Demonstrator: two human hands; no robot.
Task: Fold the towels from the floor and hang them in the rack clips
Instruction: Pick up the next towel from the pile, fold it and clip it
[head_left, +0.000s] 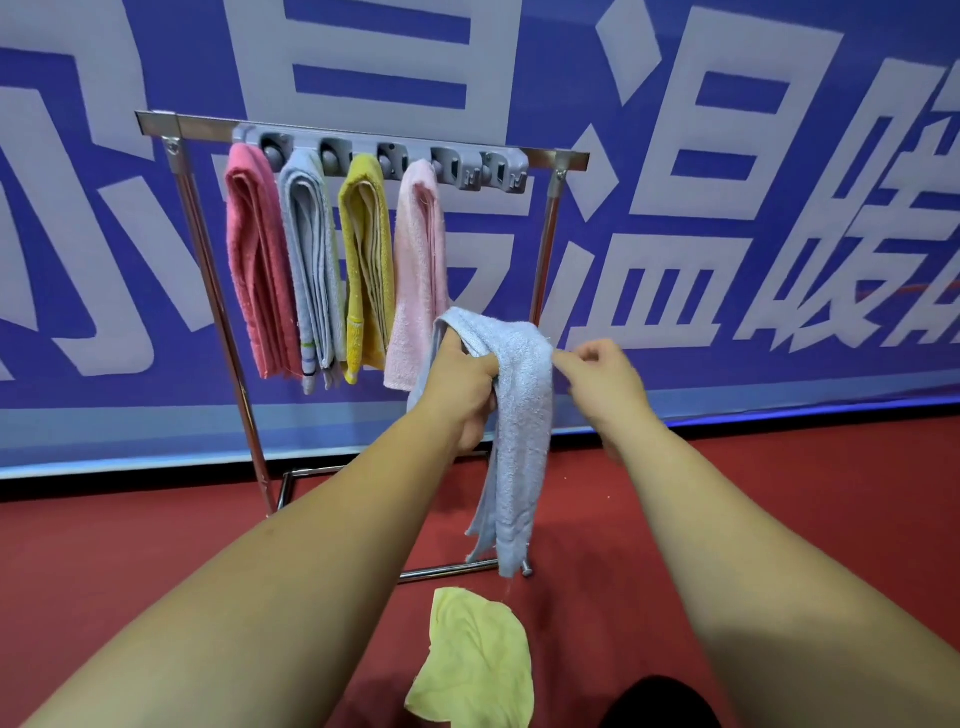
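Pale-blue terry towel (524, 415) hangs vertically from the gripping left hand (467, 389); curled right hand (602, 384) sits at its three o'clock, hold unclear. Empty rightmost grey plastic clip (506, 174) waits at twelve o'clock.

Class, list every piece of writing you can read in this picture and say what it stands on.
"温" in large white strokes on the blue banner.
"暖" beside it on the same banner, cut off by the right edge.
Characters further left on the banner: cropped or hidden behind the hanging towels, unreadable.
On the grey clip bar: tiny marks, too small to read.
On the light blue towel: no text.
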